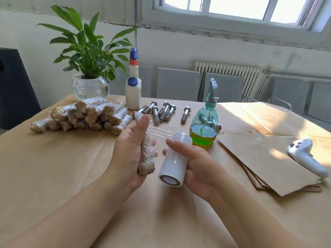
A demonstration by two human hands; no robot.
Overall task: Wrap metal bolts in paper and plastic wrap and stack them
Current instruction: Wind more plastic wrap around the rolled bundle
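My left hand (129, 151) grips a paper-wrapped bolt (146, 158), held nearly upright above the table, with clear film around it. A strip of plastic wrap (157, 132) stretches from its upper part to a white roll of plastic wrap (174, 163), which my right hand (195, 165) holds just to the right. At the back left lies a stack of wrapped bolts (82, 116). Several bare metal bolts (163, 110) lie behind my hands in the middle of the table.
Brown paper covers the table (53, 176). A pile of paper sheets (265, 158) with a white controller (304, 156) lies at right. A green spray bottle (204, 126), a white glue bottle (133, 90) and a potted plant (89, 68) stand behind.
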